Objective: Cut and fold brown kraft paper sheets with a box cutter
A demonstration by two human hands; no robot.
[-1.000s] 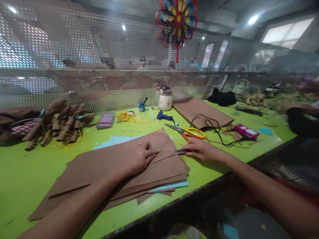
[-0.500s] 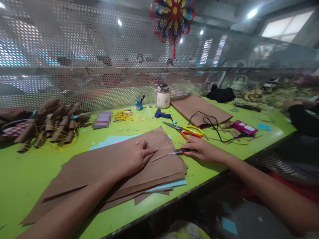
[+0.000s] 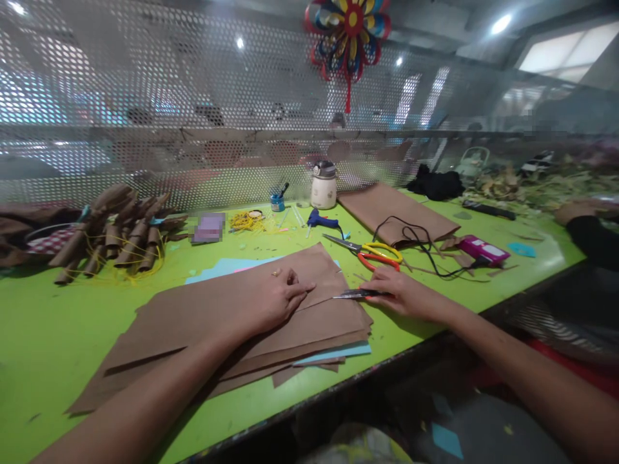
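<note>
A stack of brown paper sheets (image 3: 193, 303) lies at a slant on the table, with light blue sheets (image 3: 232, 267) showing from beneath. My left hand (image 3: 278, 296) rests on the top sheet, its fingers drawn together and pressed down on the paper beside a thin slit. A ring sits on one finger. At the slit's right end, a utility knife (image 3: 355, 293) with a silver blade points left. My right hand (image 3: 401, 293) is closed around its handle, which my fingers partly cover. Scissors (image 3: 367, 250) with yellow and orange handles lie just beyond that hand.
Behind lie a blue glue gun (image 3: 322, 220), a white bottle (image 3: 323, 187), yellow string (image 3: 249, 221) and folded brown paper (image 3: 396, 216). Brown paper rolls (image 3: 123, 232) sit left. A black cord runs to a purple box (image 3: 483, 250). Another person's sleeve (image 3: 592, 235) shows at right.
The whole view has shifted slightly, so things appear a little further right. Both hands keep nearly the same place on the paper, and the knife tip stays by the slit.
</note>
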